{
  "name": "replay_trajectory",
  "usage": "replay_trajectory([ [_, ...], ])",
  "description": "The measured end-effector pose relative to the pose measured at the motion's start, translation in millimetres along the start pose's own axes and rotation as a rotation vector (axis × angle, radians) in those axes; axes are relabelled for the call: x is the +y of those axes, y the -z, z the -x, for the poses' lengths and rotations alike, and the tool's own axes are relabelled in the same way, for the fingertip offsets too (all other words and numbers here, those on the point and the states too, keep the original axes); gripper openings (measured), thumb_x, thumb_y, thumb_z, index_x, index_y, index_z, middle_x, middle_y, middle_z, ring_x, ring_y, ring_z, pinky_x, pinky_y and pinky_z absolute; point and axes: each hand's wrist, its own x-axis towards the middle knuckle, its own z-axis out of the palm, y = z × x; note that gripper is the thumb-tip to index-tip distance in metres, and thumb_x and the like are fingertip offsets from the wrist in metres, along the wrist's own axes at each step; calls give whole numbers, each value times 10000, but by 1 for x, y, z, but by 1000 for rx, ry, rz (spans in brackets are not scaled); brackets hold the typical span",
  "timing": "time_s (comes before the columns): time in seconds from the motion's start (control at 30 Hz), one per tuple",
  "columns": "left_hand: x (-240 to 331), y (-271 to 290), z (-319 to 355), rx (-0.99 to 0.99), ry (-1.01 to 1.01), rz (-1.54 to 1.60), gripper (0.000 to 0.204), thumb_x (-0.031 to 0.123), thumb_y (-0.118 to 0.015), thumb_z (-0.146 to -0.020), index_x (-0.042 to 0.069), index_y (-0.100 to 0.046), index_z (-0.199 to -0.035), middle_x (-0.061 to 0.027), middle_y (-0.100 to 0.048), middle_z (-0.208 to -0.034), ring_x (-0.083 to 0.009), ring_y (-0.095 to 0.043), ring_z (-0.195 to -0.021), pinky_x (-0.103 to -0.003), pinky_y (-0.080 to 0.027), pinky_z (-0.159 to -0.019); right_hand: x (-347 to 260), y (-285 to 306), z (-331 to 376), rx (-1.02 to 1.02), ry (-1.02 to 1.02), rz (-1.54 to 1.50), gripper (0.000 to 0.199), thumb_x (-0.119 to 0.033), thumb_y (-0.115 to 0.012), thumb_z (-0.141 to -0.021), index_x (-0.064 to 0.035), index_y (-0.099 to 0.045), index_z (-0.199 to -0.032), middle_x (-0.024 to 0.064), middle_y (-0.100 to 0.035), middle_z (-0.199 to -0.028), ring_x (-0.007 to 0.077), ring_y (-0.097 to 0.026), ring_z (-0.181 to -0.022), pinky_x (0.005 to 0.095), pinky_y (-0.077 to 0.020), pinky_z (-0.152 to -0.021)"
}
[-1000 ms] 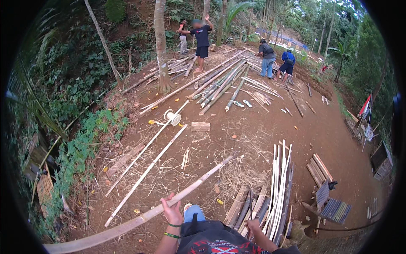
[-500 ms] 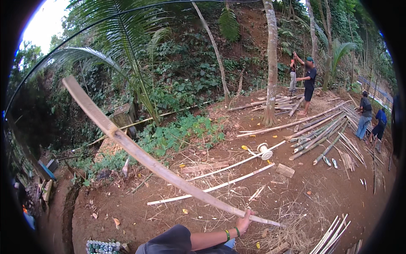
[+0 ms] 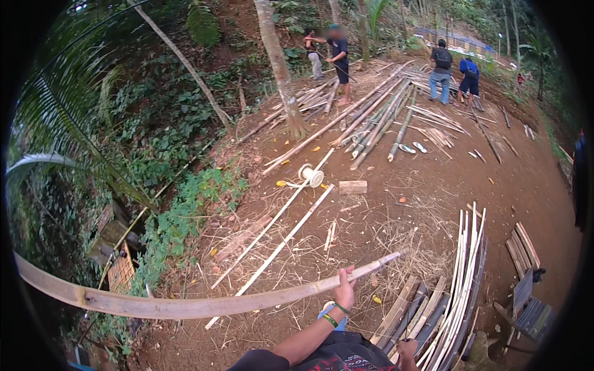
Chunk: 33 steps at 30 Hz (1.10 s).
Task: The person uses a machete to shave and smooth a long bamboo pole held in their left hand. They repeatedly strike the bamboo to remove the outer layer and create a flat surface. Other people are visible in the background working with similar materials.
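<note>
A long, split bamboo slat point(image 3: 204, 308) runs from the far left edge to the middle of the view, its pale inner face toward me. My left hand point(image 3: 344, 292) is closed round it near its narrower right end. Two bands circle that wrist. At the lower edge, my right hand point(image 3: 407, 351) is low beside my body, its fingers closed. What it holds, if anything, is too small to make out. Next to it lie split bamboo pieces point(image 3: 401, 309) and a bundle of thin pale strips point(image 3: 461, 272).
Two pale strips point(image 3: 288, 238) and a spool point(image 3: 312, 176) lie ahead on brown soil with shavings. Bamboo poles point(image 3: 383, 123) are heaped farther off, near a tree trunk point(image 3: 278, 68). Several people point(image 3: 442, 71) stand beyond. A plant-covered slope is at left; a dark slatted object point(image 3: 533, 318) stands at right.
My view has turned right, and the slat now lies flatter and lower across it. My left hand still grips it. My right hand has come into view at the bottom.
</note>
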Motion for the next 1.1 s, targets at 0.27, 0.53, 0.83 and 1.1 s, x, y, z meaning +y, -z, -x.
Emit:
replay_trajectory([
  [0.27,-19,-56,-62,-67,-65,-122,443,471,-340,-1053,80,-548,-1087,-73,-606,-1207,-211,-560,-1109,-422,-481,-950,17,-15,-12,36,-37,63,358,-292,-652,-741,44,-708,-853,208,-698,-801,331,-693,-740,413,-540,-696],
  [0.53,-46,-92,-125,-138,-162,-232,476,423,-331,-1066,40,-613,-1073,-51,-605,-972,-123,-523,-782,-285,-452,-720,88,-19,-36,-220,79,483,637,-588,-388,-920,-53,-722,-1008,260,-682,-1008,438,-645,-981,512,-459,-877],
  [0.83,69,-175,-165,-214,-231,-370,440,358,-349,-1069,36,-555,-851,-112,-692,-947,-179,-571,-814,-342,-450,-803,-79,20,-44,108,-292,239,468,-388,-610,-775,32,-711,-952,252,-703,-938,403,-689,-901,449,-533,-811],
  [1.1,30,-198,-168,-221,-214,-642,459,372,-387,-1057,9,-629,-914,-83,-682,-877,-198,-603,-816,-358,-460,-806,-78,57,-102,-22,-348,276,447,-305,-751,-672,55,-717,-934,260,-702,-993,385,-686,-981,432,-552,-858],
])
